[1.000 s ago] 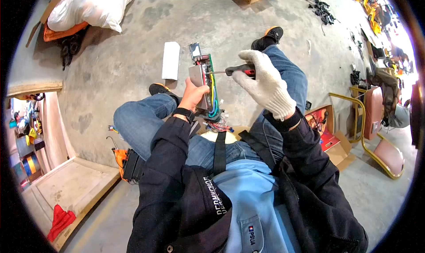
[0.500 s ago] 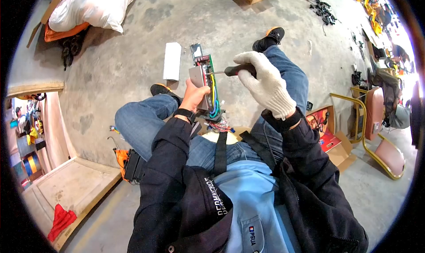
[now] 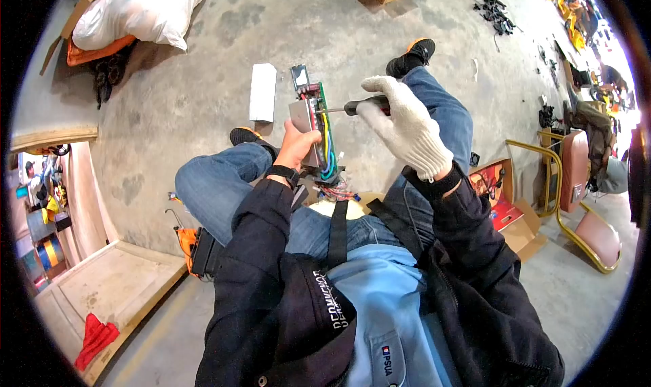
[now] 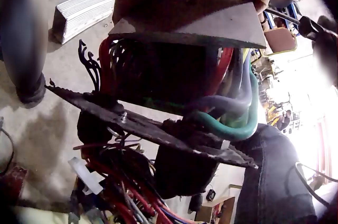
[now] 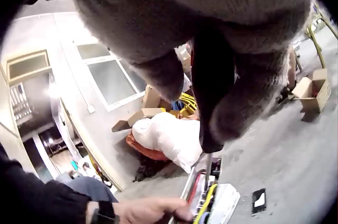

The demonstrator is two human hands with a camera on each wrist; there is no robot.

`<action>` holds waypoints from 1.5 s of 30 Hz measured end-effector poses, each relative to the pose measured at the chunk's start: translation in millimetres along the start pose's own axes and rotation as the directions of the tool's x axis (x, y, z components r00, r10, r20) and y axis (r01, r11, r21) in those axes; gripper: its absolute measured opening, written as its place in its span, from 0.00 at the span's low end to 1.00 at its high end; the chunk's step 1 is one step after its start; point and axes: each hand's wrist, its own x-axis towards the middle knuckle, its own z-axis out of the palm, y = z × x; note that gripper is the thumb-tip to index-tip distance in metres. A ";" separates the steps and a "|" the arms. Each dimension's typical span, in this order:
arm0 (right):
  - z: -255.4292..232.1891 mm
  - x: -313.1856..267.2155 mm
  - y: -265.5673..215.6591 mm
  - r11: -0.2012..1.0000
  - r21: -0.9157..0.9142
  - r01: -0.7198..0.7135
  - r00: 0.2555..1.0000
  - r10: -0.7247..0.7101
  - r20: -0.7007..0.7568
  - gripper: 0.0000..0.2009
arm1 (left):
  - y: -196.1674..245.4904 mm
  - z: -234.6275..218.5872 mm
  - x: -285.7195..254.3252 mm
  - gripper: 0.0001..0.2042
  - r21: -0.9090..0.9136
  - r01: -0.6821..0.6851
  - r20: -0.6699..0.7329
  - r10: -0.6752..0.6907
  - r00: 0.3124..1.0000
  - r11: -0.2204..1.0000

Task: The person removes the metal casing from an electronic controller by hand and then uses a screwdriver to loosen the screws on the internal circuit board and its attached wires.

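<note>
Head view: hands, two, left (image 3: 297, 145) and right (image 3: 405, 126), at centre | screwdriver (image 3: 351, 108), one, centre | wired circuit assembly (image 3: 324, 94), one, centre | white ribbed block (image 3: 262, 92), one, upper centre | shoes (image 3: 412, 59), two, left and right of centre | white sack (image 3: 139, 14), one, upper left | red cloth (image 3: 96, 341), one, lower left.

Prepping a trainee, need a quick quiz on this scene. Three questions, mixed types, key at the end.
1. True or false: the left hand, gripping the circuit assembly, is gloved.
2. What tool does the right hand hold?
3. Fill in: the ribbed white block lies on the ____.

Key:
1. False; it is bare.
2. A screwdriver.
3. Floor.
</note>
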 end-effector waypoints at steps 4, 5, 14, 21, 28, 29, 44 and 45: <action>-0.6 0.6 9.6 0.994 0.059 -0.096 0.994 0.093 0.058 0.15 | 0.5 0.3 -1.2 0.30 -0.012 -0.018 -0.005 0.018 1.000 1.000; 0.0 0.6 10.3 0.995 0.097 0.008 1.000 -0.008 0.006 0.15 | 0.6 -0.5 -0.9 0.31 -0.009 -0.022 0.005 0.022 1.000 1.000; -0.9 2.6 7.6 0.995 0.073 -0.071 0.996 0.067 0.055 0.14 | 1.1 -0.1 -1.1 0.33 -0.009 -0.020 0.016 0.020 1.000 1.000; 2.9 3.9 9.2 0.980 0.039 -0.193 0.980 0.191 0.052 0.12 | 5.6 1.5 -4.9 0.33 0.003 0.008 -0.001 -0.008 1.000 1.000; -1.5 3.5 7.2 0.997 0.049 0.053 0.998 -0.055 0.030 0.14 | 2.4 0.0 -2.7 0.33 0.000 -0.003 0.008 0.003 1.000 1.000; -2.1 4.2 5.7 0.998 0.049 0.044 0.999 -0.045 0.025 0.14 | 3.8 0.5 -3.1 0.33 0.001 0.009 0.002 -0.009 1.000 1.000; -21.7 -10.2 67.1 0.043 0.862 -0.505 0.706 0.595 0.385 0.14 | 6.9 1.5 -5.3 0.32 -0.029 -0.020 -0.012 0.020 1.000 0.999; -17.3 -17.7 55.2 0.096 0.829 -0.550 0.719 0.560 0.412 0.15 | 7.5 2.7 -5.4 0.32 -0.040 -0.033 -0.006 0.033 0.999 0.999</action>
